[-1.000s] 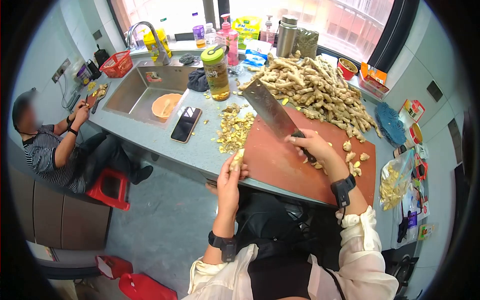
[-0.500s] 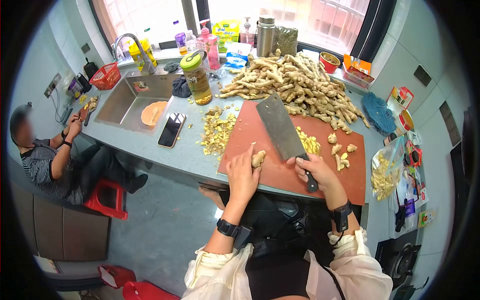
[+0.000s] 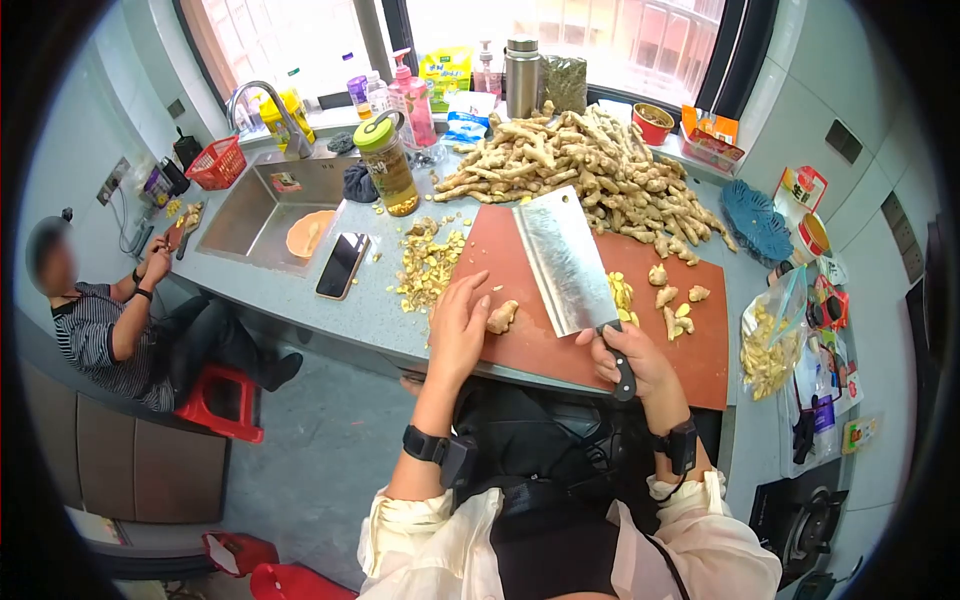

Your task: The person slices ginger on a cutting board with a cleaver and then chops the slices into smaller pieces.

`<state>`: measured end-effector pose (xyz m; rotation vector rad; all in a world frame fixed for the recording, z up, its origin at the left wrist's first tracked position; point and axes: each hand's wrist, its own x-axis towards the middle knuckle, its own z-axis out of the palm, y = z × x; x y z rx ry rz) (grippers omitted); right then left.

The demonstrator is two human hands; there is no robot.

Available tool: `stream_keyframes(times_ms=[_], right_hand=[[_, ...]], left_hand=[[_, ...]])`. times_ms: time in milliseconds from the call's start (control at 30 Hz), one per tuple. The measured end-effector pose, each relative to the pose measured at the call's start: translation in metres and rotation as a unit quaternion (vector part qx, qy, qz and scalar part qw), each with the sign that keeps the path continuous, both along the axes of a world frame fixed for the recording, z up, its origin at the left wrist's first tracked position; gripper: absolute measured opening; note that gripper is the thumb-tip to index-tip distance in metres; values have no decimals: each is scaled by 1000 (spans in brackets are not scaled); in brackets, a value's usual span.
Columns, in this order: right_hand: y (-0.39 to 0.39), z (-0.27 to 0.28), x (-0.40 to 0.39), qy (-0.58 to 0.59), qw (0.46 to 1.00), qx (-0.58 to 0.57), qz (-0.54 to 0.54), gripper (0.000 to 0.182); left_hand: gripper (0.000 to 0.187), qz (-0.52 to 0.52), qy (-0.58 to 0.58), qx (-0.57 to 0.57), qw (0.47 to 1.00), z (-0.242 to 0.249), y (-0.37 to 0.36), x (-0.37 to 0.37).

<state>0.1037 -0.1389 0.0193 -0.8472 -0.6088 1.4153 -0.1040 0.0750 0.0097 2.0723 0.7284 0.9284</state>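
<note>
My right hand (image 3: 638, 358) is closed around the black handle of a cleaver (image 3: 566, 262), its broad blade tilted over the reddish-brown cutting board (image 3: 690, 370). At the board's left edge, my left hand (image 3: 460, 325) has its fingers stretched out and holds nothing. A knob of ginger (image 3: 502, 318) lies on the board just right of those fingers. Beyond the blade sit sliced ginger (image 3: 620, 296) and a few small ginger pieces (image 3: 676, 320). Ginger scraps (image 3: 428, 268) are scattered on the counter left of the board.
A big heap of ginger roots (image 3: 580, 165) rises behind the board. To the left are a phone (image 3: 342, 266), a green-lidded bottle (image 3: 388, 170) and the sink (image 3: 225, 225). A bag of ginger pieces (image 3: 765, 350) stands right. Another person (image 3: 110, 325) sits at far left.
My left hand has moved left, away from the ginger knob, which now lies slightly further left. The cleaver has turned so its blade catches the light, and its handle sits slightly lower.
</note>
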Motion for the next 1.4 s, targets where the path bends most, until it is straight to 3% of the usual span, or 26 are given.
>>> stream_keyframes(times_ms=[67,133,267,367,433,533,700,800,933,1100,1167,1267,1400], right_hand=[[-7,-4,6,8,1000,2,-11,38],[-14,-10,11,15,1000,6,-21,38],[-26,-24,16,19,998,-10,-52,37],[-36,-32,21,16,997,-23,-68,38],[-40,-35,23,17,997,-26,-77,38],[-45,-38,26,23,996,-7,-80,38],[-45,-48,28,53,996,28,-66,40],[-50,-48,28,70,995,43,-58,41],[-55,-51,31,98,991,61,-61,43],[-50,-44,28,92,990,63,-84,44],[-51,-45,27,97,990,61,-82,44],[-50,-45,27,93,989,48,-106,42],[-49,-46,29,106,988,57,-93,42]], left_hand=[[39,-22,39,3,999,-8,14,4],[40,-112,107,-50,987,-9,22,10],[44,-141,206,-26,968,-11,31,19],[48,-103,260,41,959,-22,48,24],[50,18,344,84,935,-21,58,26],[52,30,374,116,920,-18,68,26],[51,-93,354,126,922,-19,68,48],[52,-66,380,131,913,-21,78,59],[57,48,411,140,900,-20,94,58],[53,10,305,147,941,-15,75,34],[43,-23,206,142,968,-14,58,20],[33,-27,238,69,969,-6,34,3],[28,-11,235,106,966,-10,13,-8]])
